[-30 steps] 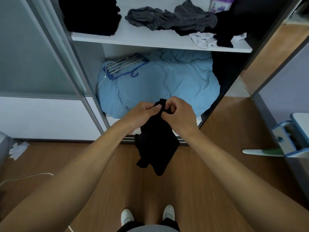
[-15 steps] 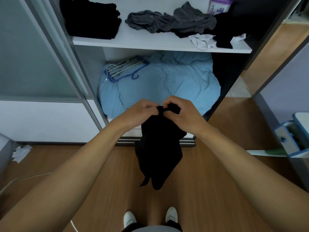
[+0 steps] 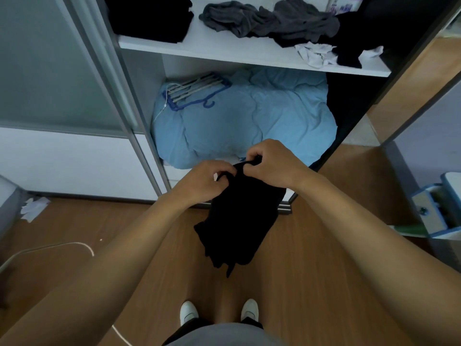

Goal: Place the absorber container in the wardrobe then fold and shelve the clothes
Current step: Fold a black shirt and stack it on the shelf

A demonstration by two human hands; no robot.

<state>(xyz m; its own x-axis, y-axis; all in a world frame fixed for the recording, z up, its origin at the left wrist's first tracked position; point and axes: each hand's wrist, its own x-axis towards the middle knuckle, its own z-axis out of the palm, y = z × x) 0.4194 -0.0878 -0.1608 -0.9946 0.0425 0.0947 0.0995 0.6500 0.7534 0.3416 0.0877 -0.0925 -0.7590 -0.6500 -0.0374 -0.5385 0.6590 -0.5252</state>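
Note:
A black garment [image 3: 239, 221] hangs in front of the open wardrobe, above the wooden floor. My left hand [image 3: 204, 181] and my right hand [image 3: 272, 163] pinch its top edge close together, fingers curled into the cloth. On the white shelf [image 3: 224, 49] above lie a folded black pile [image 3: 149, 16], a crumpled grey garment [image 3: 269, 20], a black piece [image 3: 354, 38] and white cloth [image 3: 315, 53]. The absorber container [image 3: 345, 3], white with a purple label, stands at the shelf's back right, partly cut off by the frame.
A light blue duvet [image 3: 249, 118] fills the wardrobe's lower compartment, with a blue hanger rack [image 3: 194, 91] on it. The sliding door [image 3: 57, 71] stands to the left. Crumpled paper [image 3: 33, 208] and a white cable [image 3: 50, 248] lie on the floor. A blue-white object [image 3: 439, 208] juts in at the right.
Both hands have shifted their pinch along the garment's top edge, the right hand a little farther right. The cloth hangs wider and has swung slightly. The view tilted slightly.

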